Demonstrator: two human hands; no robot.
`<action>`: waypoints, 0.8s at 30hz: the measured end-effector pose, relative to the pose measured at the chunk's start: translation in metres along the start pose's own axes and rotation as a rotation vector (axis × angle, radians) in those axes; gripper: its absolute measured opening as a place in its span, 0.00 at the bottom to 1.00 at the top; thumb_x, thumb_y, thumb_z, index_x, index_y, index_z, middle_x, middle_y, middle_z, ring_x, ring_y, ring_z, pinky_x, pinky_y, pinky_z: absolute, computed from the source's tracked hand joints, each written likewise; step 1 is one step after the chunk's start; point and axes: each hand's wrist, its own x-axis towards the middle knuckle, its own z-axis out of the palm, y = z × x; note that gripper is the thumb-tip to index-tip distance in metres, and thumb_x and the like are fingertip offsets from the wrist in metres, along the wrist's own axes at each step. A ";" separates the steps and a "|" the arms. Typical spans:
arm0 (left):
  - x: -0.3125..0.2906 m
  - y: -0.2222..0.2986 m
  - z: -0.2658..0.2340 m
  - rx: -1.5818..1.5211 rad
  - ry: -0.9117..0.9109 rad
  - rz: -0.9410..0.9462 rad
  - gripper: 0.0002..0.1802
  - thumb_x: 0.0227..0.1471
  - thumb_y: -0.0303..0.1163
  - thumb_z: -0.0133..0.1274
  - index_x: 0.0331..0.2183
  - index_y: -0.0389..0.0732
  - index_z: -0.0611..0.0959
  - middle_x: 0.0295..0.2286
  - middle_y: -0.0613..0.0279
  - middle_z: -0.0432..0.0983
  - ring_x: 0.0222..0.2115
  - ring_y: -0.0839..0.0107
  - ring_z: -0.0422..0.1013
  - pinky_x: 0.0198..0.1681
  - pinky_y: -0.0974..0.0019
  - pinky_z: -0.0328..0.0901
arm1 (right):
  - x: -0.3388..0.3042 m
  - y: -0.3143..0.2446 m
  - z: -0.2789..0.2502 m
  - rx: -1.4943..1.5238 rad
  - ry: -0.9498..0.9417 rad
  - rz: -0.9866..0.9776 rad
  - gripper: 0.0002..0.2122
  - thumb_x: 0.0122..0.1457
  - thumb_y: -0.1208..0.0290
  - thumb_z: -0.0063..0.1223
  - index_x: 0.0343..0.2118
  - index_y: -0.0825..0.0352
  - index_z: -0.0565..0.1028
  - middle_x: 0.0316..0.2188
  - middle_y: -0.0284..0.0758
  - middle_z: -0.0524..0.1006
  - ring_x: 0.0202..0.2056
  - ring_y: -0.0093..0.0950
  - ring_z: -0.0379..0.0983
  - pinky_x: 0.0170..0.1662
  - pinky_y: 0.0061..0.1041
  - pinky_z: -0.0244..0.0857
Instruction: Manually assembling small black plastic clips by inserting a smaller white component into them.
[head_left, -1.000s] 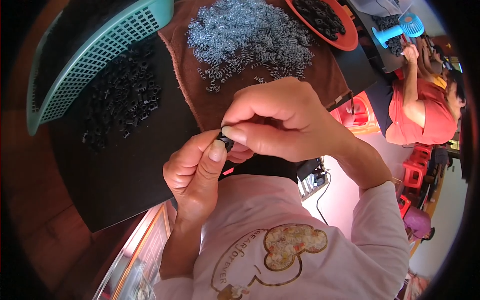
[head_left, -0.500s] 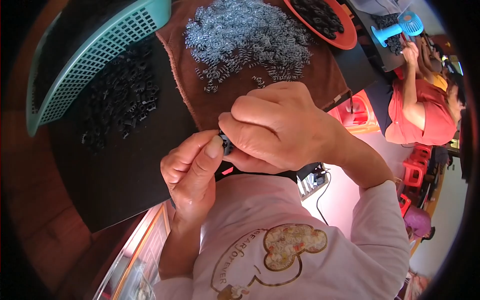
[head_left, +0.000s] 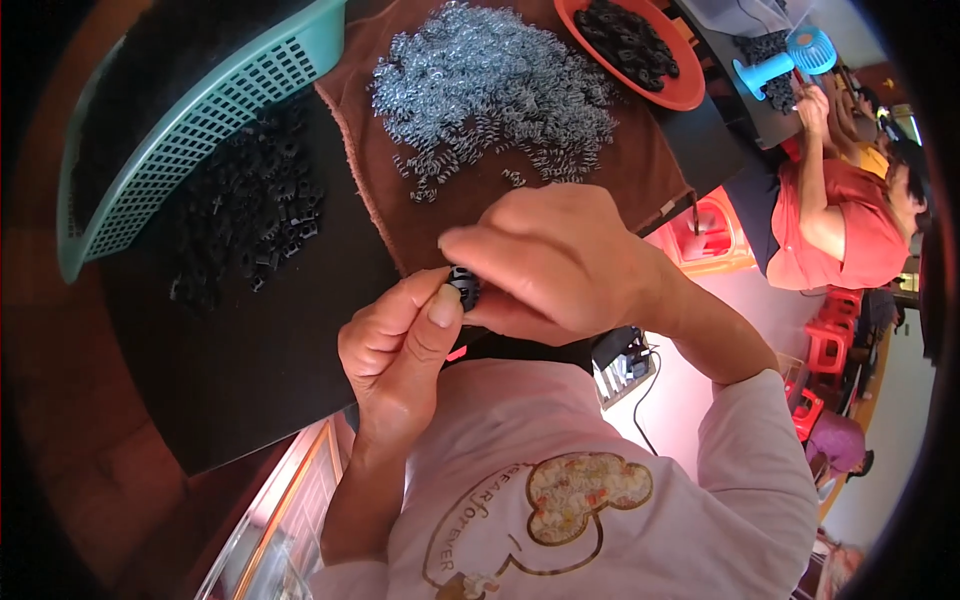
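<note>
Between the thumb and forefinger of my left hand (head_left: 395,335) is a small black plastic part (head_left: 463,287) with a rounded, slotted shape. My right hand (head_left: 565,265) is curled against the right side of that part, closed; its fingertips are partly hidden, so I cannot make out what they pinch. Beyond my hands, a heap of small silvery coil springs (head_left: 490,80) lies on a brown cloth (head_left: 375,165). To the left, many loose black plastic parts (head_left: 255,205) are scattered on the dark table (head_left: 250,370).
A green slotted basket (head_left: 190,130) stands tilted at the far left. An orange-red dish (head_left: 683,92) of black pieces sits at the far right. Past it are a blue fan (head_left: 790,60), a person in a red top (head_left: 845,215), red stools (head_left: 825,345) and a cable (head_left: 640,405).
My left hand has shifted slightly right with the black part. My right fingers have loosened a little, so more of the part shows between my hands. The view has tilted slightly.
</note>
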 end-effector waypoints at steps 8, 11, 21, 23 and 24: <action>0.001 0.004 0.005 -0.046 -0.049 -0.043 0.15 0.63 0.30 0.48 0.45 0.28 0.79 0.36 0.50 0.81 0.36 0.65 0.78 0.41 0.63 0.74 | -0.012 0.049 -0.050 -0.275 0.074 0.165 0.17 0.49 0.71 0.64 0.41 0.67 0.74 0.29 0.38 0.73 0.26 0.35 0.72 0.27 0.29 0.66; 0.001 0.002 0.006 -0.040 -0.067 -0.017 0.15 0.63 0.29 0.47 0.44 0.28 0.79 0.36 0.47 0.81 0.35 0.62 0.79 0.40 0.63 0.74 | -0.019 0.084 -0.083 -0.319 0.085 0.494 0.16 0.55 0.75 0.61 0.47 0.68 0.74 0.27 0.31 0.70 0.26 0.19 0.66 0.30 0.19 0.63; -0.002 0.002 0.005 -0.050 -0.048 -0.014 0.14 0.63 0.30 0.47 0.44 0.29 0.79 0.36 0.49 0.81 0.34 0.65 0.78 0.40 0.64 0.74 | -0.036 0.183 -0.130 -0.354 -0.081 0.834 0.14 0.62 0.64 0.54 0.43 0.71 0.77 0.23 0.27 0.76 0.23 0.13 0.66 0.26 0.17 0.61; -0.002 0.002 0.004 -0.056 -0.041 -0.012 0.14 0.63 0.30 0.47 0.44 0.29 0.79 0.36 0.50 0.81 0.34 0.65 0.78 0.40 0.65 0.73 | -0.028 0.169 -0.118 -0.335 0.010 0.734 0.14 0.62 0.64 0.54 0.42 0.70 0.78 0.22 0.27 0.76 0.23 0.13 0.66 0.26 0.17 0.61; -0.002 0.003 0.003 -0.061 -0.045 -0.022 0.14 0.63 0.30 0.48 0.44 0.29 0.79 0.36 0.50 0.81 0.35 0.66 0.78 0.40 0.65 0.73 | -0.022 0.154 -0.107 -0.315 0.103 0.640 0.13 0.63 0.64 0.53 0.41 0.70 0.78 0.21 0.26 0.76 0.22 0.12 0.66 0.26 0.16 0.61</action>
